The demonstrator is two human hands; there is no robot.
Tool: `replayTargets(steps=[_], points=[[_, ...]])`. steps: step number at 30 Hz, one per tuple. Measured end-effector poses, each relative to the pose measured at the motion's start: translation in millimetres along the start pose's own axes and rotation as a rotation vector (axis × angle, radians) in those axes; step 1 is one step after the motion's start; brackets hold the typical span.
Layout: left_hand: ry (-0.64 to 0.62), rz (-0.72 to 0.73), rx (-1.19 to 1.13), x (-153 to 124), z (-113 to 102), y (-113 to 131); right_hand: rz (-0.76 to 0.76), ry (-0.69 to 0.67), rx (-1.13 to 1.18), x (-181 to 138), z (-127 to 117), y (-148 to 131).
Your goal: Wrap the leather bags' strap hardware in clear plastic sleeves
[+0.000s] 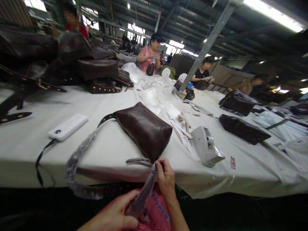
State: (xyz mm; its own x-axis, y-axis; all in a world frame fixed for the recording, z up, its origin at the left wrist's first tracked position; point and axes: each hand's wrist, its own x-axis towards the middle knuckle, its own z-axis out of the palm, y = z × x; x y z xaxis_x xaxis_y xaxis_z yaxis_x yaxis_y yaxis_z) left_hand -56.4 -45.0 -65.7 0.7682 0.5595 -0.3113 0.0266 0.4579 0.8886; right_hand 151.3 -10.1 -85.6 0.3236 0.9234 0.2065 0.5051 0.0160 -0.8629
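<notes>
A dark brown leather bag (145,128) lies on its side near the table's front edge, its brass-coloured zipper facing me. From its left end a studded strap (72,166), mostly wrapped in clear plastic, loops down over the edge. My right hand (166,175) pinches the plastic-wrapped strap piece (142,197) close to the bag's near corner. Lower down, my left hand (120,210) is closed around the wider end of this same piece. A short wrapped strap tip (137,161) sticks out to the left by the bag corner.
A white power bank (68,126) with a black cord lies left. Brown bags (98,70) are piled behind it. A tape dispenser (204,146) stands right of the bag, beside paper strips. Two more bags (243,128) lie further right. A metal post (209,41) rises behind; several co-workers sit beyond.
</notes>
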Motion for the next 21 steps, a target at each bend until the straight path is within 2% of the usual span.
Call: replayTargets(steps=[4, 11, 14, 17, 21], points=[[0.042, -0.013, -0.065, 5.7, 6.5, -0.8, -0.014, 0.015, -0.045, 17.1, -5.7, -1.6], [-0.046, 0.123, -0.117, 34.9, 6.2, -1.2, -0.159, -0.052, -0.039, 44.3, -14.9, -11.4], [0.075, 0.142, -0.151, 55.3, 7.2, -0.6, -0.174, -0.05, -0.031, 41.7, -11.8, -10.3], [0.212, 0.142, 0.017, 75.4, 11.3, -1.9, -0.169, -0.045, -0.026, 39.6, -7.0, -8.7], [0.238, 0.257, 0.278, 88.3, 20.3, -1.9, -0.116, 0.014, -0.082, 44.2, -5.2, -11.6]])
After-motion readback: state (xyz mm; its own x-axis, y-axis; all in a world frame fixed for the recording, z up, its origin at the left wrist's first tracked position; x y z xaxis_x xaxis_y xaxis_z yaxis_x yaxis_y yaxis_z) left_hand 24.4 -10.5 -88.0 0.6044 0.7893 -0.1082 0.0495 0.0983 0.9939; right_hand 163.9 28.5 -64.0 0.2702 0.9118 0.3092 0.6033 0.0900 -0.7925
